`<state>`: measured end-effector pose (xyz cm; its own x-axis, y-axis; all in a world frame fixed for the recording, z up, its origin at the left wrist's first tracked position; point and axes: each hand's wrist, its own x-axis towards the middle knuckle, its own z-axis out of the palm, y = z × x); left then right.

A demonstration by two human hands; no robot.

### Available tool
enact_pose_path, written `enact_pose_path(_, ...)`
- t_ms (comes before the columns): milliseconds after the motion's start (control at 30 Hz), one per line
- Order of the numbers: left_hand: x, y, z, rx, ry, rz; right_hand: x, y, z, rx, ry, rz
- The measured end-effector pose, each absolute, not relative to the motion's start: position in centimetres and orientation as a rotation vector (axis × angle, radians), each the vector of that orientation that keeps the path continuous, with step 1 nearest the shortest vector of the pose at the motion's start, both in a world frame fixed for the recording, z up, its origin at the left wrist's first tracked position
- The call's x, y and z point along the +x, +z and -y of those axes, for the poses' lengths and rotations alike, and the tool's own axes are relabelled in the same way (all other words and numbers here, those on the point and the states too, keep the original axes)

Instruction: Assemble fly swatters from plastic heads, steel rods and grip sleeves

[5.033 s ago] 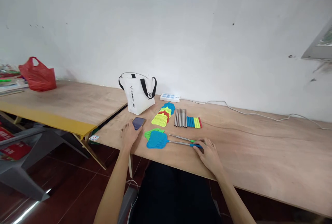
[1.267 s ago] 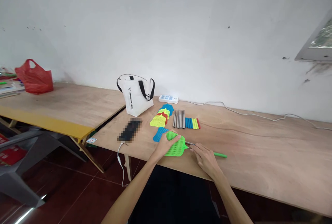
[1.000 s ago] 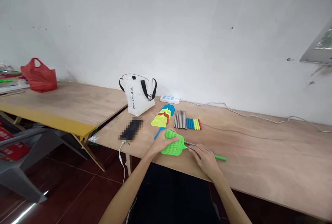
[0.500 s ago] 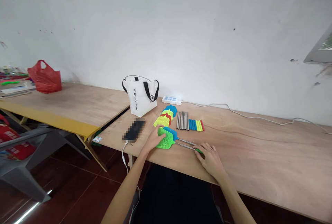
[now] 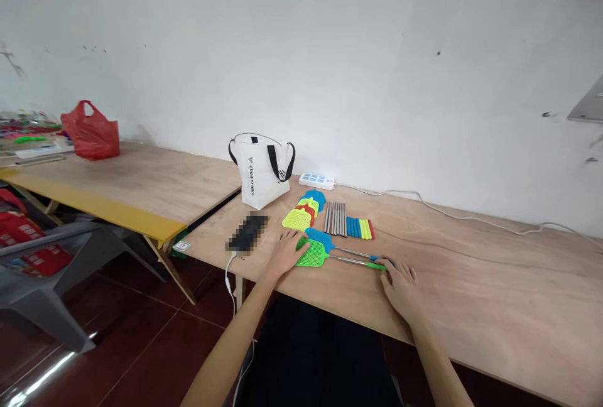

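A green fly swatter [image 5: 315, 255] lies flat on the wooden table [image 5: 471, 281], partly over a blue fly swatter [image 5: 321, 239]. My left hand [image 5: 284, 251] rests on the table with fingers spread, touching the green swatter's mesh head. My right hand [image 5: 400, 278] lies flat at the green handle's end [image 5: 375, 265], fingers touching it. Behind them sit a stack of coloured mesh heads [image 5: 303, 212], a row of metal rods [image 5: 336, 217] and a row of coloured grips [image 5: 360, 228].
A phone [image 5: 247, 233] with a cable lies left of my left hand. A white tote bag [image 5: 262, 169] and a power strip [image 5: 319, 180] stand near the wall. A second table [image 5: 117, 187] at left carries a red plastic bag [image 5: 90, 130]. A grey chair [image 5: 42, 275] is below.
The green swatter was lowered from my hands onto the table beside the blue one. My right hand slid along the rod to the handle end. Both hands now lie flat.
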<state>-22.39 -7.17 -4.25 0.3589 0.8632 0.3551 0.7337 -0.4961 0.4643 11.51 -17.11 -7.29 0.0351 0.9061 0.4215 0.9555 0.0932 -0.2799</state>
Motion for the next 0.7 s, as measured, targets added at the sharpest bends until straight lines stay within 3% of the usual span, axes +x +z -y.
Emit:
enact_pose_path(300, -22.3, -4.1, 7.5, 2.445, 0.766, -1.422, 11.8, -8.4, 16.6, -1.753, -0.184, 1.819)
enact_pose_path(700, -22.5, -3.8, 8.1, 2.332, 0.838, -1.420, 11.1, -7.1, 17.8, -1.664, 0.068, 1.739)
